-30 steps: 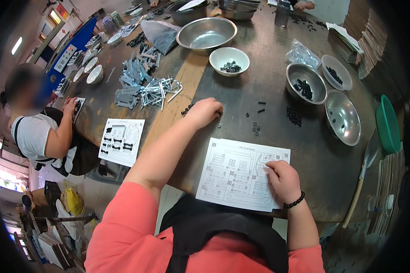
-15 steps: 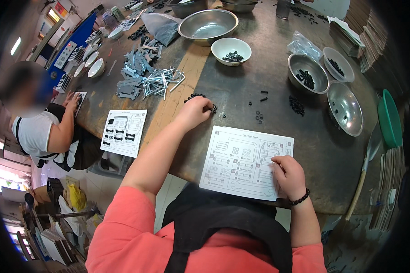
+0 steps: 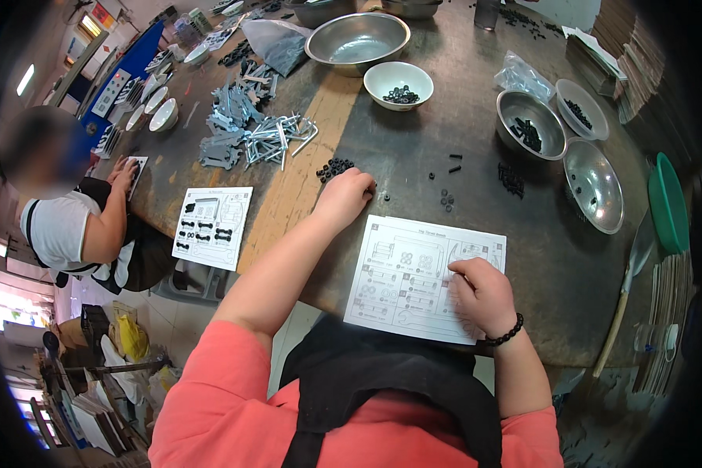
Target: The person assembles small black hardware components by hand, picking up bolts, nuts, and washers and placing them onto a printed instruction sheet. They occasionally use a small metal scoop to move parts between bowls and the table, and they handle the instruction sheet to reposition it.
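Observation:
My left hand (image 3: 345,195) reaches over the dark table, fingers closed together. Dark bits show at its fingertips, too small to name for certain. Beside its knuckles lies a pile of small black nuts (image 3: 336,168), and one loose nut (image 3: 386,198) sits to its right. A white sheet (image 3: 374,285) printed with outline drawings of hardware lies at the near edge. Over its right part is my right hand (image 3: 485,295), wearing a dark bead bracelet (image 3: 508,333). Its fingers are curled, the index tip low over the drawings; whatever they hold is hidden.
Flat wrenches (image 3: 232,117) and hex keys (image 3: 279,140) are heaped left of centre. A white bowl (image 3: 398,72) of nuts stands ahead; metal bowls (image 3: 530,101) and black screws (image 3: 511,179) are at right. A co-worker (image 3: 78,210) sits left, near another printed sheet (image 3: 207,204).
My left hand has shifted slightly right and nearer, uncovering more of the nut pile. My right hand has moved left across the sheet.

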{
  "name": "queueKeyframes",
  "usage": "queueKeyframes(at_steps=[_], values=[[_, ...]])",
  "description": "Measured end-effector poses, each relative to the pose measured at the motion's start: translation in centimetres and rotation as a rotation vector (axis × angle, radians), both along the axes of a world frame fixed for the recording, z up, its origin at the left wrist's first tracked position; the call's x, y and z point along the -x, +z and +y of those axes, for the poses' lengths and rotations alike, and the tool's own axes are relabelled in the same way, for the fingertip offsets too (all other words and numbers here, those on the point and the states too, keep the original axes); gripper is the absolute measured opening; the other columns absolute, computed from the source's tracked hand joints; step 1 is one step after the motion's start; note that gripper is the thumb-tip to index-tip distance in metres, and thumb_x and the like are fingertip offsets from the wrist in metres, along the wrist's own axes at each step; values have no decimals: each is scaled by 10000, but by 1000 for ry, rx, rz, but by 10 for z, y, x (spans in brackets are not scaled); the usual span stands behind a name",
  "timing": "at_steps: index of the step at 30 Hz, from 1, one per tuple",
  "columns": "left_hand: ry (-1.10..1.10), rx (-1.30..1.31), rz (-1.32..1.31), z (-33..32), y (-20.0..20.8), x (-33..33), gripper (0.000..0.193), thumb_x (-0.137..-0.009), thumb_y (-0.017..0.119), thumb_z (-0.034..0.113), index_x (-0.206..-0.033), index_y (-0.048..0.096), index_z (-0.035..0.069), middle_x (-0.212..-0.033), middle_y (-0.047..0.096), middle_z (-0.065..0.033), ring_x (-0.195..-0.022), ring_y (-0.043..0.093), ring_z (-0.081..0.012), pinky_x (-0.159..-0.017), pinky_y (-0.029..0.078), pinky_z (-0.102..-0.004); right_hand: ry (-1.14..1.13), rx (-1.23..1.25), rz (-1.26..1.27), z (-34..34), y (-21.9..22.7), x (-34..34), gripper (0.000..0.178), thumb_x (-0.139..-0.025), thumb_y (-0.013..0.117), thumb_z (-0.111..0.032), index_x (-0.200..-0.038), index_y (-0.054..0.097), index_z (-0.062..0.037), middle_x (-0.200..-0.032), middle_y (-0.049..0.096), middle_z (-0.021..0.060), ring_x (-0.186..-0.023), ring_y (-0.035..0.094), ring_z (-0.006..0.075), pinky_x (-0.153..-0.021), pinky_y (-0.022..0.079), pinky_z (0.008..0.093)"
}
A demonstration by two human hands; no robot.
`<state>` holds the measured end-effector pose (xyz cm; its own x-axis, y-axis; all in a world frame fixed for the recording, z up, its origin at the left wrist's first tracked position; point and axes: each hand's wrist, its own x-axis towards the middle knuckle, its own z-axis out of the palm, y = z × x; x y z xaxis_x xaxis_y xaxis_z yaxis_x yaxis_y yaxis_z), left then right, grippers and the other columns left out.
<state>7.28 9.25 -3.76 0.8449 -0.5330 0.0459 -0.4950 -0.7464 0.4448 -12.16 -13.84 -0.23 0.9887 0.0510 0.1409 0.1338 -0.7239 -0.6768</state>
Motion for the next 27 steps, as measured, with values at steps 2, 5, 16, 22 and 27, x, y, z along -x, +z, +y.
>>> queueKeyframes(at_steps=[2,5,16,22,27], values=[[-25,-26,-43,-2,3,0,110,-779,585,81,-874,633,51,-899,580,-134,-883,576,-328,-781,478,-400,-13,-2,16,-3,-4,4,140,-815,579,-106,-930,646,-62,-863,633,104,-801,610,285,-705,495,358],[-67,-167,-25,-2,1,-8,153,-759,592,86,-901,640,54,-903,595,-134,-907,581,-314,-790,480,-394,-30,-4,38,-5,-5,9,137,-815,583,-108,-927,646,-61,-861,632,105,-799,611,285,-700,497,354],[-232,103,88,31,42,86,145,-744,620,122,-870,618,51,-884,587,-131,-873,575,-313,-753,479,-401,-33,-10,16,-9,-8,21,128,-802,610,-102,-916,648,-56,-866,638,103,-789,615,276,-690,500,344],[-385,-104,163,30,39,118,131,-738,613,77,-865,600,44,-871,577,-117,-868,564,-310,-746,474,-397,-19,-18,12,-3,-6,21,125,-801,611,-102,-910,647,-55,-855,636,103,-779,615,278,-676,499,347],[-417,-108,168,29,45,118,129,-754,600,69,-880,604,43,-898,580,-119,-888,561,-313,-758,473,-395,-26,-31,-3,-4,-6,25,123,-799,612,-99,-906,646,-51,-850,632,111,-778,613,285,-678,498,348]])
